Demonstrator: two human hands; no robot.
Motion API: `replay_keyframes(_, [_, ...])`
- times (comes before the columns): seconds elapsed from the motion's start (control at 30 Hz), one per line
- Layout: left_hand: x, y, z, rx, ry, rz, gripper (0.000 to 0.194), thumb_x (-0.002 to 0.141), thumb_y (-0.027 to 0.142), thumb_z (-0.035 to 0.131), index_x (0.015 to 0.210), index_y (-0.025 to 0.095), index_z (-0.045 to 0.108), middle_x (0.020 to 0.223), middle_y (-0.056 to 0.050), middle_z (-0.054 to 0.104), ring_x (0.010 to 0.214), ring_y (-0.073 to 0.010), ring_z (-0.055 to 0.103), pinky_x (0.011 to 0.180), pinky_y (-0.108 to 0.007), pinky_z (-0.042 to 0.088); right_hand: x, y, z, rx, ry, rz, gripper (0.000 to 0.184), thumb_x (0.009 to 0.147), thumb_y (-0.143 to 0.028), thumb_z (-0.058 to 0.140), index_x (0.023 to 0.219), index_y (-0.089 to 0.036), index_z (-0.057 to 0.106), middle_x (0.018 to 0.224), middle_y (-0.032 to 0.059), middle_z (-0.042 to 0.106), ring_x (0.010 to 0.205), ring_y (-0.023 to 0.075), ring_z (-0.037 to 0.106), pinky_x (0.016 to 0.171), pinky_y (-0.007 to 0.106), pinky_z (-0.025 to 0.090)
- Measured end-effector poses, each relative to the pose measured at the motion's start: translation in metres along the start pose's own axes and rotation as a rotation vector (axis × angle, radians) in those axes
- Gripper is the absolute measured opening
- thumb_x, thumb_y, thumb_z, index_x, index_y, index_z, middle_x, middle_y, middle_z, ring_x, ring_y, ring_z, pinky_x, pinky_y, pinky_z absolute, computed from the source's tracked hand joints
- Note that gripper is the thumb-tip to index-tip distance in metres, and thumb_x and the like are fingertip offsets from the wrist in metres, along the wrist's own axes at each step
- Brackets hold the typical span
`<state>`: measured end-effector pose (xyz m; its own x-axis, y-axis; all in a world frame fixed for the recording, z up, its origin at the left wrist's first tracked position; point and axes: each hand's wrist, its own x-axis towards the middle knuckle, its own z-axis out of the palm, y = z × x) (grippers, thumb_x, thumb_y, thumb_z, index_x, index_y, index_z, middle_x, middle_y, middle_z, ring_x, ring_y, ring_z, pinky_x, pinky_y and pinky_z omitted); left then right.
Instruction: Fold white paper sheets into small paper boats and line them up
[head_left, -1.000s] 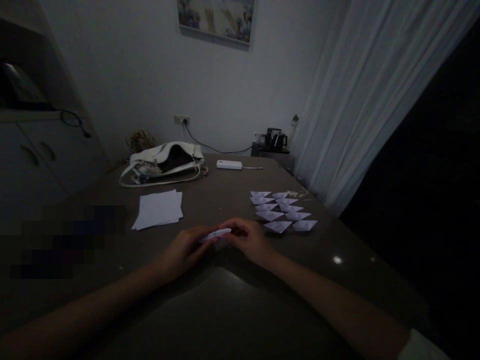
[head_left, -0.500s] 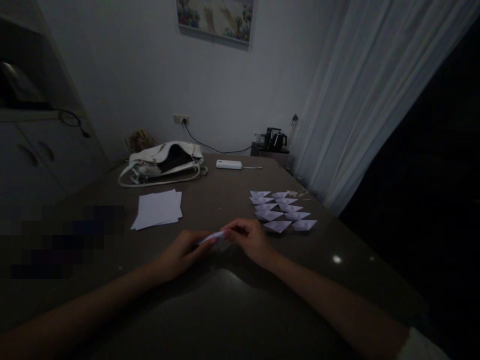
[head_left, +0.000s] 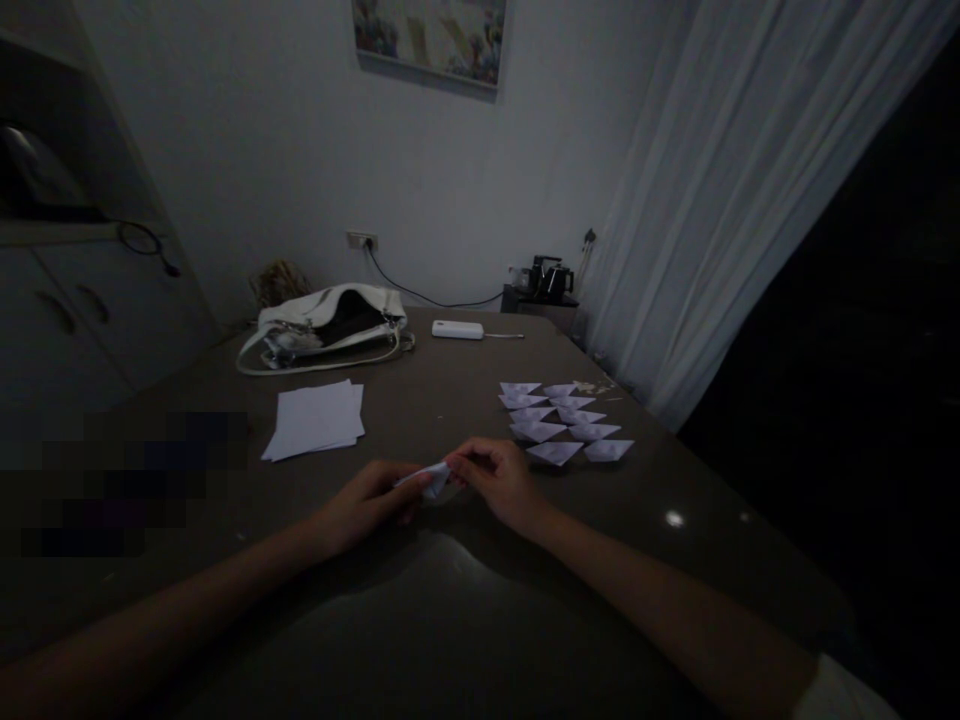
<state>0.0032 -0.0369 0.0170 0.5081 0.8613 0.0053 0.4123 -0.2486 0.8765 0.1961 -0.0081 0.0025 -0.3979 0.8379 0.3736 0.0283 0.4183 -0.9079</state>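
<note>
A small folded piece of white paper (head_left: 436, 482) is held above the table, between my two hands. My left hand (head_left: 373, 503) pinches its left part, thumb on the near side. The fingertips of my right hand (head_left: 491, 475) grip its right end. My fingers hide part of the folds. Just beyond my right hand, several folded white paper boats (head_left: 556, 453) stand in two columns. Past my left hand lies a stack of white paper sheets (head_left: 315, 420), slightly fanned.
On the brown table (head_left: 465, 640) a white handbag (head_left: 330, 318) lies at the back left, a white power bank (head_left: 457, 329) with a short cable to its right. Small scraps (head_left: 592, 387) lie near the right edge. A black kettle (head_left: 553, 282) stands behind, beside a white curtain (head_left: 667, 240).
The folded paper has been tilted and shows more of its near face, with a pointed flap now visible at its right end. Both hands have stayed nearly in place.
</note>
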Motion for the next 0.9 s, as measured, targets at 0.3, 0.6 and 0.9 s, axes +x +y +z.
replay_keyframes(0.3, [0.0017, -0.0042, -0.0012, -0.03, -0.029, -0.058, 0.055, 0.087, 0.059, 0.036, 0.061, 0.014, 0.053, 0.052, 0.003, 0.045, 0.048, -0.0099, 0.036, 0.047, -0.021, 0.027, -0.0018, 0.0006, 0.0009, -0.026, -0.019, 0.018, 0.023, 0.084, -0.035, 0.058, 0.075, -0.015, 0.063, 0.065, 0.0008, 0.062, 0.061, 0.011, 0.057, 0.059, 0.022, 0.045])
replay_keyframes(0.6, [0.0017, -0.0014, -0.0008, -0.03, -0.02, -0.039, 0.051, 0.087, 0.055, 0.039, 0.061, 0.014, 0.054, 0.055, 0.002, 0.049, 0.051, -0.0108, 0.04, 0.049, -0.022, 0.03, -0.0016, -0.0005, 0.0023, -0.035, -0.016, 0.003, 0.017, 0.083, -0.028, 0.058, 0.075, -0.014, 0.063, 0.066, 0.0017, 0.063, 0.062, 0.0122, 0.059, 0.06, 0.023, 0.045])
replay_keyframes(0.9, [0.0007, 0.0018, 0.0009, 0.041, -0.07, -0.034, 0.055, 0.088, 0.056, 0.036, 0.065, 0.013, 0.061, 0.059, -0.001, 0.056, 0.057, -0.0129, 0.047, 0.055, -0.022, 0.036, -0.0049, -0.0079, 0.0016, -0.15, -0.084, -0.058, 0.016, 0.083, -0.028, 0.058, 0.078, -0.015, 0.065, 0.071, 0.0025, 0.066, 0.066, 0.0126, 0.061, 0.063, 0.024, 0.047])
